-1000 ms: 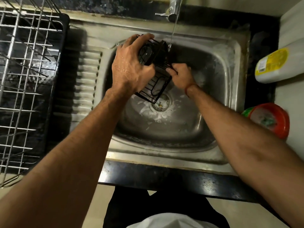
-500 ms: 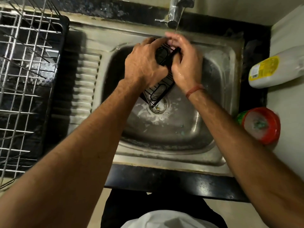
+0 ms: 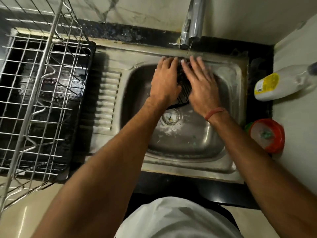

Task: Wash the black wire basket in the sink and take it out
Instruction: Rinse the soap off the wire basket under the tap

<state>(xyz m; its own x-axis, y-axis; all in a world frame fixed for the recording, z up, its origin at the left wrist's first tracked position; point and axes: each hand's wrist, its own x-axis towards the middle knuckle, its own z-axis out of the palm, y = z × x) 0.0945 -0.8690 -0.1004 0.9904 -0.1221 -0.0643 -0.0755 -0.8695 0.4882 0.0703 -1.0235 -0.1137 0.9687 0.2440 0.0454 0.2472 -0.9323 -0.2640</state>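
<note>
The black wire basket is held above the steel sink, just under the tap, which runs a thin stream of water. My left hand lies against its left side with straight fingers. My right hand, blurred by motion, presses on its right side, fingers straight too. Only a dark strip of wire shows between my palms; the rest of the basket is hidden.
The drain sits below the basket with soap foam around it. A metal dish rack on a black tray stands at the left. At the right lie a white bottle and a red tub.
Both hands have straightened out along the basket's sides; my left hand no longer curls over it. The camera has tipped up, showing more of the tap and wall.
</note>
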